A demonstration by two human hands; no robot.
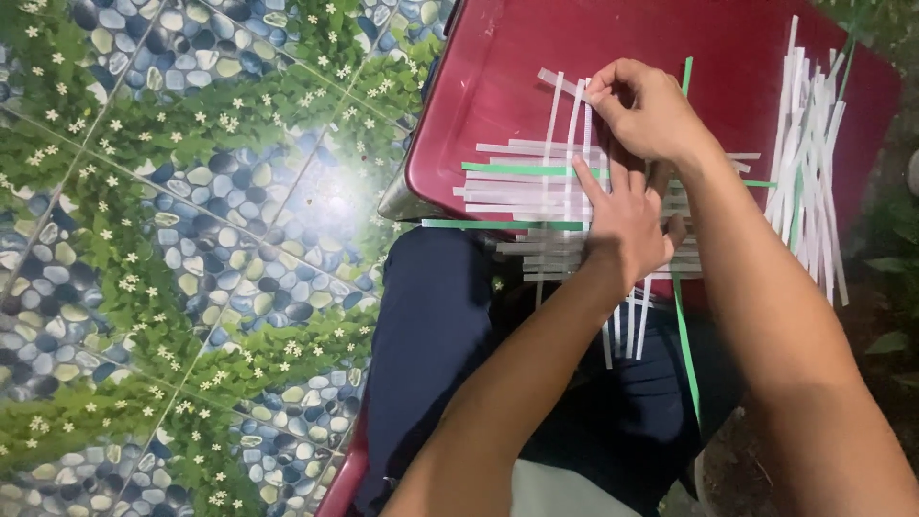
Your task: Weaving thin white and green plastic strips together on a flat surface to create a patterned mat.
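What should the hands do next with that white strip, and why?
Probably the right hand should slide the white strip it pinches down through the woven mat, going over and under the crosswise strips. Its top end is lifted off the dark red tray, while the left hand lies flat on the weave, holding it steady.

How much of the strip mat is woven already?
A patch is done: white and green strips already cross in the woven mat on the red board. In hand: the left hand presses the weave flat while the right hand pinches a white strip. Left: loose ends stick out all round, and a pile of unused strips waits beside it.
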